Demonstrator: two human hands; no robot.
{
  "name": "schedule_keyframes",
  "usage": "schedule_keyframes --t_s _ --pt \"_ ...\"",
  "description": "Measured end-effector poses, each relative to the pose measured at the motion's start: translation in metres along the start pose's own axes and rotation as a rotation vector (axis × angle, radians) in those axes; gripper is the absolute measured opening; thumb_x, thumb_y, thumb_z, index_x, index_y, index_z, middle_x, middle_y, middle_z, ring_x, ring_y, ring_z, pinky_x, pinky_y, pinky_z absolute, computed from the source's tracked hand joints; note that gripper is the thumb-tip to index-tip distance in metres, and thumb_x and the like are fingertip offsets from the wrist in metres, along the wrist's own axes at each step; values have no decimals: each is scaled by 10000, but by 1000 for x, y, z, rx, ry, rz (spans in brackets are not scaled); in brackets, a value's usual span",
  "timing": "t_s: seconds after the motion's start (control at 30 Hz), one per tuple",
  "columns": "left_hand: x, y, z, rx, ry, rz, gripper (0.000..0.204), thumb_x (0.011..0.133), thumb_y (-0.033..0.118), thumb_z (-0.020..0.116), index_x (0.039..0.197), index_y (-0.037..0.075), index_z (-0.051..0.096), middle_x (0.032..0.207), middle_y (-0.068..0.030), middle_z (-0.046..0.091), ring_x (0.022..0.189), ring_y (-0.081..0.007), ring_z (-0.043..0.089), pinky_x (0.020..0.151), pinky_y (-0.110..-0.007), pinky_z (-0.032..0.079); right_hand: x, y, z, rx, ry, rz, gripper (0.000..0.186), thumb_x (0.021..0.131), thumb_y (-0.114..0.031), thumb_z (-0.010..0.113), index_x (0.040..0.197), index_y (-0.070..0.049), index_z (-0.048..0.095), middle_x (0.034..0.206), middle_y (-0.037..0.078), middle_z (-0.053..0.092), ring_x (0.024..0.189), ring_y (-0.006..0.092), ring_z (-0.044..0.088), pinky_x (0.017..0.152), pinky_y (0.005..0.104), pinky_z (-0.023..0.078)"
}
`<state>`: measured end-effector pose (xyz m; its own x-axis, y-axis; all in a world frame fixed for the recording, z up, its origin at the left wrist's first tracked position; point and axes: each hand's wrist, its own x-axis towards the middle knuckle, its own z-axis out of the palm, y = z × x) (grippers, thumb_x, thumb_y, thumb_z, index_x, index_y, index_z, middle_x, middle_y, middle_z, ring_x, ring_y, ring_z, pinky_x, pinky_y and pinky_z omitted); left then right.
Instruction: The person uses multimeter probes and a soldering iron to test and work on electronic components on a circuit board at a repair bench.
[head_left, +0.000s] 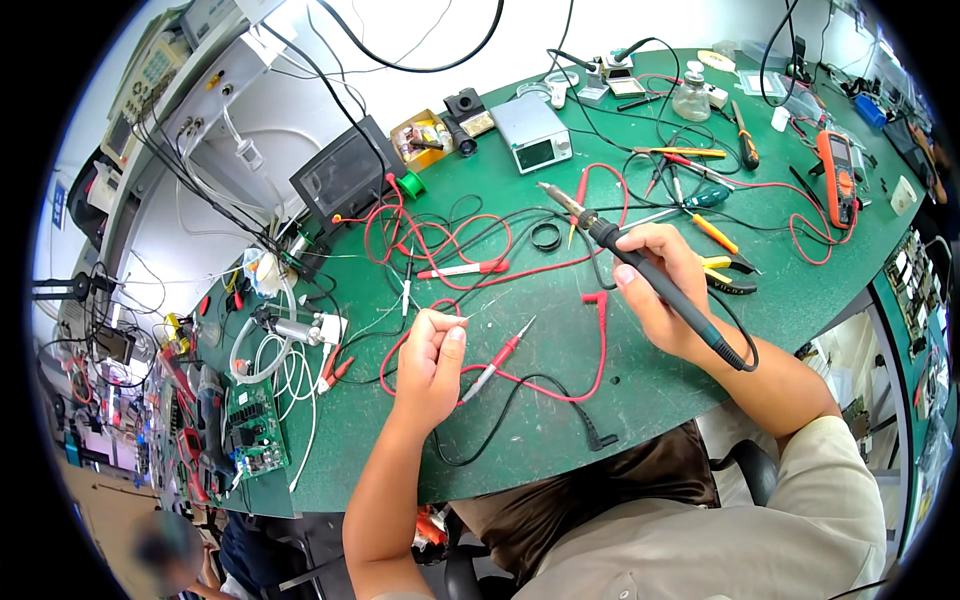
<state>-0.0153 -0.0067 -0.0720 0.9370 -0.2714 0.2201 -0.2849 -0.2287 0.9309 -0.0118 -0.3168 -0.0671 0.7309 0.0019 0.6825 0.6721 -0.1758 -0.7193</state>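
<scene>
My right hand (680,255) is closed around the dark handle of a soldering iron (692,314). The iron slants up to the left, its metal tip raised over the middle of the bench and apart from other things. Left of it, my left hand (432,358) pinches a thin wire (484,308) between thumb and fingers; its free end points up to the right. Just beside that hand lies a red-and-grey test probe (506,350) with its lead. A red marker (462,270) lies beyond, and yellow-black pliers (728,275) rest near my right hand.
Tangled red and black leads cross the green bench (540,320). Farther back stand a silver box with a display (532,130), a green spool (412,185) and a glass bottle (692,97). An orange multimeter (838,180) is at right, a circuit board (255,430) at left.
</scene>
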Motion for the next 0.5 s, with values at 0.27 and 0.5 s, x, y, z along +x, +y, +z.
schedule_keyframes --t_s 0.27,0.5 --pt "-4 6 2 -107 -91 -41 103 1060 123 513 1101 29 510 710 54 431 567 -25 336 507 -214 276 0 2 1 9 7 -14 247 919 -91 664 1127 5 573 914 95 623 737 129 579 671 277 489" --pt "-7 17 16 -399 -165 -148 99 1058 129 520 1103 41 521 725 59 439 580 -17 333 513 -219 274 0 2 -1 10 10 -8 248 918 -88 666 1128 5 573 928 100 628 746 135 586 683 282 495"
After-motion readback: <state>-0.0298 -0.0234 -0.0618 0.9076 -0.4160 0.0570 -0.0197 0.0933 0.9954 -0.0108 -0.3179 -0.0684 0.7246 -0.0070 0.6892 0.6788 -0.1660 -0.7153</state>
